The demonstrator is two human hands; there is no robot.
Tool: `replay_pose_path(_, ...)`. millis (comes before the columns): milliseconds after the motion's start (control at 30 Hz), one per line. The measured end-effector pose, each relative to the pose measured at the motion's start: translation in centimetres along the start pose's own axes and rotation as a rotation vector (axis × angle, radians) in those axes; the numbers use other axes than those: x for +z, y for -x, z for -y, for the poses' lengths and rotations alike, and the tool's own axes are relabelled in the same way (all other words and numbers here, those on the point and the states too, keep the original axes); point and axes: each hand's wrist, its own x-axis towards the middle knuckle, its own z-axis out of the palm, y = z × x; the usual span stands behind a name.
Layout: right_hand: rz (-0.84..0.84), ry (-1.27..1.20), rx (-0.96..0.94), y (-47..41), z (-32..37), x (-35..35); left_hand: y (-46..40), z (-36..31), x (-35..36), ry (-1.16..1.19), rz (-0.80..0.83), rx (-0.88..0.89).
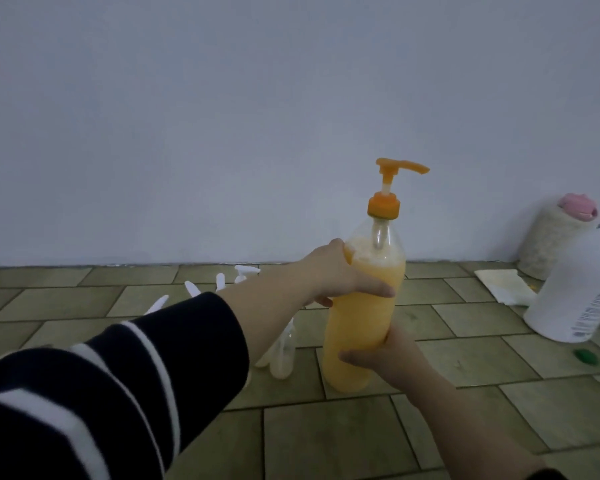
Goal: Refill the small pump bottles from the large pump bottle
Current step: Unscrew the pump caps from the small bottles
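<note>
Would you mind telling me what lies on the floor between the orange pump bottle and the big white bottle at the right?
Only bare floor tiles show between the orange pump bottle and the white bottle, in the head view.

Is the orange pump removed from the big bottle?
No, the orange pump sits on the big bottle, held by both hands.

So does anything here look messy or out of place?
A few things. The small white pump bottles lie scattered on the tiled floor behind the left arm, not standing. A green cap sits loose by the big white jug. The cloth looks stained yellow.
</note>
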Motion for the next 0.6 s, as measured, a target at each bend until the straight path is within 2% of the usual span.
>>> replay_pose_path(100,-0.005,-0.039,0.020,0.8,0.1,0.3,0.2,0.1,0.1,0.019,0.007,-0.002)
replay_pose_path(200,-0.034,-0.013,0.098,1.9,-0.2,1.2,1.1,0.4,-0.7,-0.062,0.006,0.043)
replay_pose_path(367,-0.058,0.082,0.319,5.3,-0.1,3.1,6.4,2.9,-5.4,-0.049,-0.194,0.155)
replay_pose_path(500,-0.059,0.219,0.252,6.9,1.4,4.7,12.4,8.1,-8.4,0.050,-0.429,0.156)
replay_pose_path(567,-0.029,0.324,0.180,7.1,3.1,5.1,15.4,11.1,-8.6,0.132,-0.512,0.117)
replay_pose_path(600,-0.012,0.301,0.120,6.9,3.8,5.5,16.8,12.6,-8.4,0.186,-0.554,0.089)
